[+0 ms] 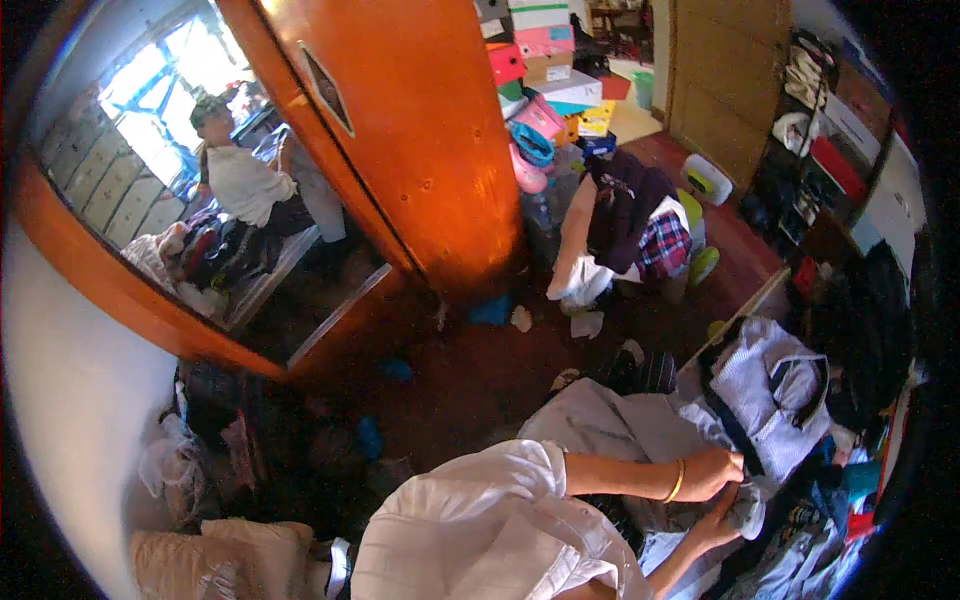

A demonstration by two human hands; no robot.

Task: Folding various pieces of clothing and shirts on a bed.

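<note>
My left hand [709, 476], with a yellow bangle at the wrist, is closed on the edge of a pale cloth [748, 510]. Just below it, my right hand [716, 523] grips the same cloth, its fingers partly hidden behind the fold. The two hands are close together, to the right of my white shirt [480, 517]. Grey fabric [615, 420] spreads over my lap and under my forearms. Beyond the hands lies a crumpled light-grey patterned garment [772, 397] with a dark edge.
Several clothes [802, 547] are heaped at the lower right. Dark and plaid garments [630, 217] hang over a seat ahead. Stacked shoe boxes [544, 45] stand beside an orange wooden wardrobe [405, 135] with a mirror [247, 172]. Packed bags [225, 559] lie lower left.
</note>
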